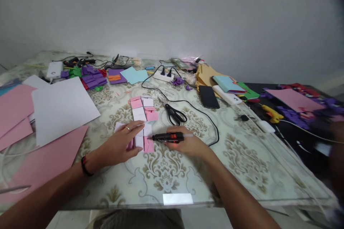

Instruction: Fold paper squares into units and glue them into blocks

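Note:
My right hand (185,141) is wrapped round a black hot glue gun (166,137) with an orange part, a pale glue stick poking out of its back end. Its nozzle points left, at the edge of a pink folded paper piece (148,145). My left hand (123,141), wearing a ring, lies with fingers spread over the white and pink folded papers (139,113), which are laid in two columns. Part of these papers is hidden under my fingers. Just beyond my right hand, black-handled scissors (175,114) rest on the patterned tablecloth.
White sheets (63,107) and pink sheets (48,164) spread over the left side. Behind are purple folded papers (92,78) and a white power strip (163,76) with a black cord. To the right lie a phone (209,97), a yellow glue gun (272,113) and a blurred person's arm (337,161).

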Action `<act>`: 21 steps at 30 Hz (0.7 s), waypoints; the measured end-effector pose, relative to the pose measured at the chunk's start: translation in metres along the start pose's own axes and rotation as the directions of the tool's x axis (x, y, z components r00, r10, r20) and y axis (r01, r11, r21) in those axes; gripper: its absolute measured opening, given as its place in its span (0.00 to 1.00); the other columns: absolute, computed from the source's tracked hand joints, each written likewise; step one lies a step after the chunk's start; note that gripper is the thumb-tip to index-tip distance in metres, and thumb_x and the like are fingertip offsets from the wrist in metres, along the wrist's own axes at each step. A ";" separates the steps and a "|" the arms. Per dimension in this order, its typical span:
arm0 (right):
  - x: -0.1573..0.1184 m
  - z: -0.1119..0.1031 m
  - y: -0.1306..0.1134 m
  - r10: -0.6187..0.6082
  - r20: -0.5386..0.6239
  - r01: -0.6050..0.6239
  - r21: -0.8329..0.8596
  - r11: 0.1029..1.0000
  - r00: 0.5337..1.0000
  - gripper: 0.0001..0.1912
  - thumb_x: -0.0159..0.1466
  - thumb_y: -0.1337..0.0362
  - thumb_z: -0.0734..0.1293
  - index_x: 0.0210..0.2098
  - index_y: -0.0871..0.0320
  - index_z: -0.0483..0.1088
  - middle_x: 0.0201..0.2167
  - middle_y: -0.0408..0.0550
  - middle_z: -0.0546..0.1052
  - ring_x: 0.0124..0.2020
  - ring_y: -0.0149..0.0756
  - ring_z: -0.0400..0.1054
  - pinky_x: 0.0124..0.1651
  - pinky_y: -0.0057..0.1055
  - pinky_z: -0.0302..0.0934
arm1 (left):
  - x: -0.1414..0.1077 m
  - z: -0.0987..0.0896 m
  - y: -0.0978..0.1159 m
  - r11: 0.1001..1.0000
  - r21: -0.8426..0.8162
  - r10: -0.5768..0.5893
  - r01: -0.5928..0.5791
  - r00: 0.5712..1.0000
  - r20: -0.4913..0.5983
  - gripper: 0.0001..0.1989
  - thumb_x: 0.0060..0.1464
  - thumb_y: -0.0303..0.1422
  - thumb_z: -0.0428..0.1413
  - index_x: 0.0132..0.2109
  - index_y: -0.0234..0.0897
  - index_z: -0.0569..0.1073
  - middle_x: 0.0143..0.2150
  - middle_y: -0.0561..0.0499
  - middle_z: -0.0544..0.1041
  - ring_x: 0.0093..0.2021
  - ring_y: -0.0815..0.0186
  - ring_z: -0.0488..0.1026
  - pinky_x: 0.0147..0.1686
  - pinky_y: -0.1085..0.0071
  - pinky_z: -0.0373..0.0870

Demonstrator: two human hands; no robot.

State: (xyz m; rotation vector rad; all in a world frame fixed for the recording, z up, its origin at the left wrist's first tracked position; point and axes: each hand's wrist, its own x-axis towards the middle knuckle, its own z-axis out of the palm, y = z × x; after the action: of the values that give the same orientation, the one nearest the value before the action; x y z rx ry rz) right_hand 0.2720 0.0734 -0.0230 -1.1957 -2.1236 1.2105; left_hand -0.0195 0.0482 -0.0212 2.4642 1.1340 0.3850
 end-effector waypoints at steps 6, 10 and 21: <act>0.002 0.002 -0.001 -0.032 -0.031 0.032 -0.022 0.999 0.999 0.11 0.56 0.68 0.69 0.22 0.57 0.63 0.21 0.38 0.67 0.24 0.29 0.59 0.29 0.28 0.52 | 0.000 0.001 -0.001 1.000 -0.019 0.019 -0.020 0.999 -0.033 0.35 0.63 0.36 0.57 0.74 0.39 0.57 0.74 0.39 0.62 0.73 0.50 0.60 0.71 0.51 0.60; 0.002 0.002 -0.002 -0.038 -0.001 0.038 -0.015 0.999 0.999 0.12 0.56 0.67 0.69 0.22 0.56 0.62 0.20 0.37 0.66 0.24 0.29 0.57 0.29 0.29 0.50 | 0.000 0.000 0.000 1.000 -0.013 0.012 -0.012 1.000 -0.027 0.35 0.63 0.35 0.58 0.73 0.37 0.59 0.74 0.38 0.62 0.73 0.50 0.60 0.71 0.51 0.61; 0.000 0.002 -0.004 -0.060 0.037 0.060 0.004 0.998 0.997 0.12 0.57 0.65 0.70 0.22 0.56 0.62 0.19 0.37 0.64 0.23 0.29 0.57 0.29 0.29 0.50 | 0.001 0.001 0.000 1.000 -0.003 0.004 -0.004 1.000 -0.001 0.35 0.64 0.36 0.56 0.73 0.34 0.57 0.75 0.36 0.60 0.74 0.50 0.58 0.72 0.49 0.59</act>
State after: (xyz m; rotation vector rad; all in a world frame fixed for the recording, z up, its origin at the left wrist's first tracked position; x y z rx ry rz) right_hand 0.2685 0.0717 -0.0201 -1.1077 -2.1680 1.2182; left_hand -0.0189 0.0487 -0.0217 2.4641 1.1286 0.3893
